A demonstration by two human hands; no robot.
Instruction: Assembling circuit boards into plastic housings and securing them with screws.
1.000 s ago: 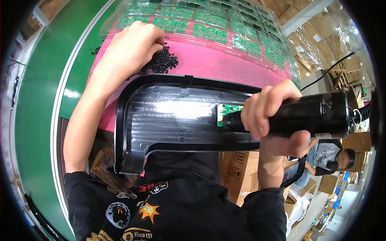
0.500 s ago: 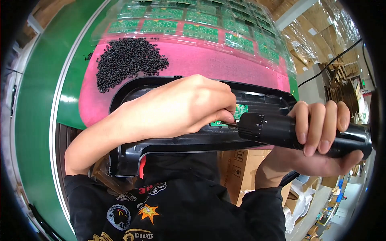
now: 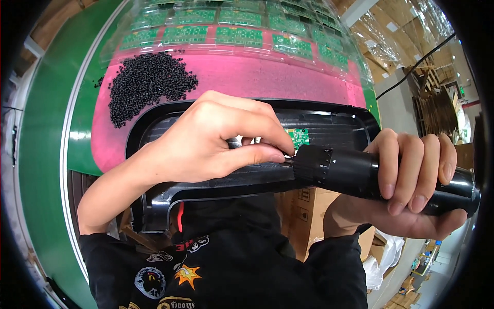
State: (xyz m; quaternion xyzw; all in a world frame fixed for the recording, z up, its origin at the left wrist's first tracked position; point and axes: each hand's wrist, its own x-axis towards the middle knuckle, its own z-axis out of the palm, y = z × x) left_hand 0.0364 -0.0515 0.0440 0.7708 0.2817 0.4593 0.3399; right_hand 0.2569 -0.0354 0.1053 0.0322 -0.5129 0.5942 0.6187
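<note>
My right hand (image 3: 411, 172) is wrapped round a black cylindrical electric screwdriver (image 3: 342, 167), held almost level with its nose to the left. At its bit, the thumb and forefinger of my left hand (image 3: 218, 139) are pinched together; whatever is between them is too small to make out. Behind the fingertips, a green circuit board (image 3: 301, 137) shows in part, inside a long black plastic housing (image 3: 231, 191). My left hand and wrist cover much of the housing's left half.
A heap of small black screw-like parts (image 3: 149, 85) lies on the pink mat (image 3: 242, 77) at the far left. Clear trays of green circuit boards (image 3: 239, 37) stand behind it. A cardboard box (image 3: 307, 219) is below the housing, and a black cable (image 3: 419, 64) hangs at right.
The view has shifted, so the scene sits further left. My left hand's curled fingers have straightened, leaving a gap behind the thumb and forefinger, still at the bit. The right hand keeps its grip.
</note>
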